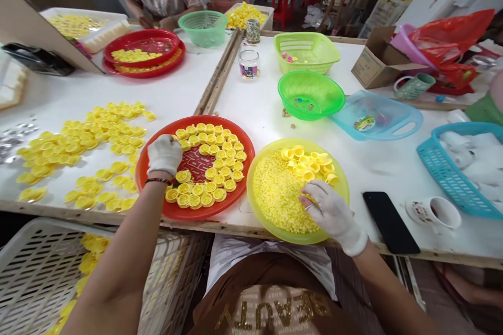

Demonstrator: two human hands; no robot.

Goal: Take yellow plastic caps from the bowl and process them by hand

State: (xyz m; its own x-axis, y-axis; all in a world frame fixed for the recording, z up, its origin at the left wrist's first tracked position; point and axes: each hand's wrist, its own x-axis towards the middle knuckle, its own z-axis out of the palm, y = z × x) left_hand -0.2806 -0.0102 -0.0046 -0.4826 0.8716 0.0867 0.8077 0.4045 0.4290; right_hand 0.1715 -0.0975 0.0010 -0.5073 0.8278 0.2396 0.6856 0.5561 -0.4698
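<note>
A: Left hand [165,154]?
B: Fingers curled over the red tray [195,163] holding yellow cups [211,174]; any hold hidden.
A: Right hand [329,213]?
B: Fingers partly curled over yellow beads [281,196] in the yellow bowl [293,238]; whether they grip anything cannot be told.

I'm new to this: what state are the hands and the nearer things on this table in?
Red tray: partly covered with yellow cups
Yellow bowl: holding small yellow bits and more cups
Left hand: gloved, fingers curled, grip contents unclear
Right hand: gloved, over the bowl, grip contents unclear
Black phone: lying flat
White mug: upright, dark liquid inside
Cardboard box: flaps open
</note>
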